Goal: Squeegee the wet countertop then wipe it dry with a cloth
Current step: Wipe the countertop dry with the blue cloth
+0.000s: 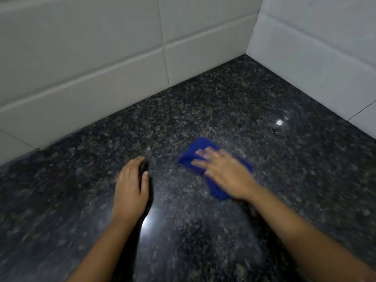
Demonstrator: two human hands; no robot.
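Wiping dry is what is going on, I am guessing, the first is saying: the right hand is pressing the cloth onto the countertop, fingers straight and spread, well out from the corner.

Agreed, the second is replying. No squeegee is showing, so I am judging that stage done. The left hand is lying on the stone, farther from the corner than the cloth, fingers straight and together, holding nothing that I am seeing.

So what is making a good pass?

Pressing with the whole palm, so the cloth is not bunching, and overlapping the strokes. Drops are glinting nearer the corner than the cloth, beside the right wall; I am thinking the strokes should be working out to those, then along the wall line into the corner, where water is likely hiding.

And the left hand?

Bracing is fine, though it is risking prints on dried stone.
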